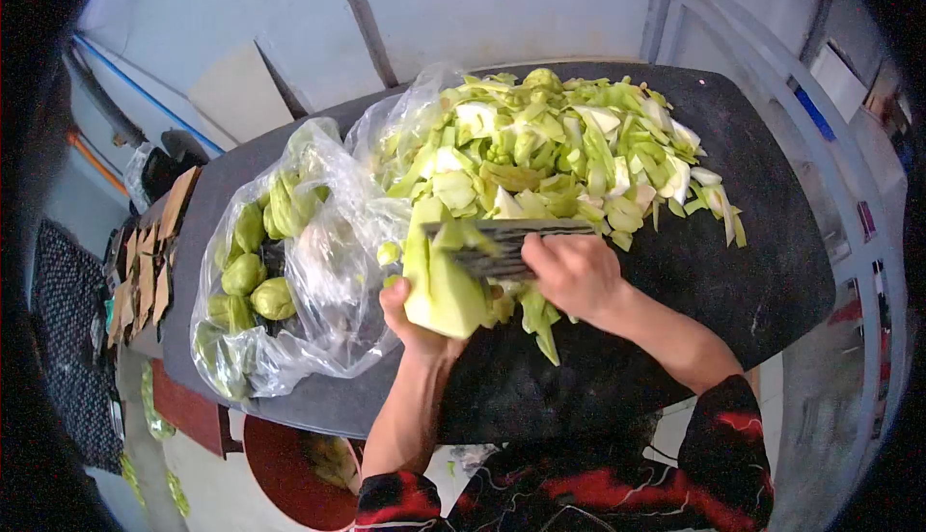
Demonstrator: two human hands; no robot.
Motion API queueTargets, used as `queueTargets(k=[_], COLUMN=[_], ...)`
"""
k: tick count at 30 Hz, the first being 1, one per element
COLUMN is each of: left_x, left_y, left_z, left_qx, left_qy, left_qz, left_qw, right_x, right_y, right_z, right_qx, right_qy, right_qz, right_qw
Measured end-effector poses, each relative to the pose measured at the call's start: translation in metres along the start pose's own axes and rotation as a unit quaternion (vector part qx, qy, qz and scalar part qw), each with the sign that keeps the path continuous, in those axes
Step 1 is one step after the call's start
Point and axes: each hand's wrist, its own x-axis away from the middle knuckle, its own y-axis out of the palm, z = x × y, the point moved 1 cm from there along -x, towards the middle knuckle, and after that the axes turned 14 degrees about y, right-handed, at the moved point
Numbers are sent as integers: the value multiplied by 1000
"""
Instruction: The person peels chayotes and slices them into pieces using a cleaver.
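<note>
My left hand [422,335] is wrapped round the lower end of a pale green, peeled chayote [446,293] held tilted above the table. In my right hand [582,276] is a broad-bladed knife [497,252], its blade pointing left and lying against the chayote's upper right side. Motion smears the blade, so its edge is unclear. Green peel near the blade is blurred too. Just beyond both hands spreads a large heap of green and white peelings [550,161]. A strip of peel [540,325] hangs or lies below the knife.
A clear plastic bag [362,325] with several whole chayotes [274,299] lies open on the left of the black table [752,272]. A red-brown bucket [275,469] with scraps stands below the front edge. Grey metal rails [854,194] run along the right; a wall backs the table.
</note>
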Motion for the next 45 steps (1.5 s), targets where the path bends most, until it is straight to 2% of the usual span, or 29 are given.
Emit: queueTargets(k=[1, 4, 5, 6, 8, 9, 11, 12, 14, 18, 20, 22, 23, 26, 27, 32, 34, 37, 43, 45], left_x=[4, 4, 6, 4, 2, 4, 9, 3, 2, 9, 11, 4, 2, -2, -3, -9, -9, -12, -10, -13], left_y=[11, 12, -2, 2, 10, 8, -3, -22, -6, 14, 19, 11, 3, 10, 11, -1, 5, -5, -7, -6], left_z=[2, -5, -9, -9, 4, 1, -11, -10, -9, 2, 4, -3, -6, -5, -7, -7, -7, -11, -12, -14], left_qx=[-44, 4, 10, 45, 29, 27, 37, 105, -8, -14, 37, 61, 53, 120, 161, 177, 131, 119, 121, 122], left_qy=[10, 11, -9, -21, -60, -62, 31, -12, -15, -13, -24, -57, -46, -19, -16, -38, -28, -44, -53, -45], left_qz=[24, 13, 18, 9, -54, -54, 24, -14, 39, 13, -37, -6, -25, -5, 3, 31, 108, 137, 95, 109], left_qw=[999, 1000, 1000, 999, 996, 996, 999, 994, 999, 1000, 998, 997, 997, 993, 987, 983, 985, 982, 987, 986], right_x=[0, 3, 5, 8, 11, 11, 2, 1, 7, 3, -1, -2, 0, -3, -2, -5, -7, -9, -6, -8], right_y=[-1, -16, -28, -33, -47, -45, -19, 2, 13, -6, -9, 9, 17, 1, -2, -8, -15, -20, -26, -29], right_z=[4, -9, -20, -29, -46, -45, -19, -2, 1, -2, 1, 19, 27, 26, 26, 19, 10, -3, -10, -11], right_qx=[2, -37, -35, -50, -51, -38, -23, -11, 4, 25, 34, 6, 18, 42, 27, -7, -17, -61, -69, -77], right_qy=[7, -22, -43, -88, -108, -121, -54, -10, 5, 1, 14, 70, 120, 143, 142, 136, 124, 69, 63, 49], right_qz=[5, 20, -4, 38, 12, 31, 7, -12, -3, 3, -7, -29, -47, -57, -51, -43, -38, -31, -54, -45], right_qw=[1000, 999, 998, 994, 993, 991, 998, 1000, 1000, 1000, 999, 997, 992, 987, 988, 990, 991, 995, 994, 995])
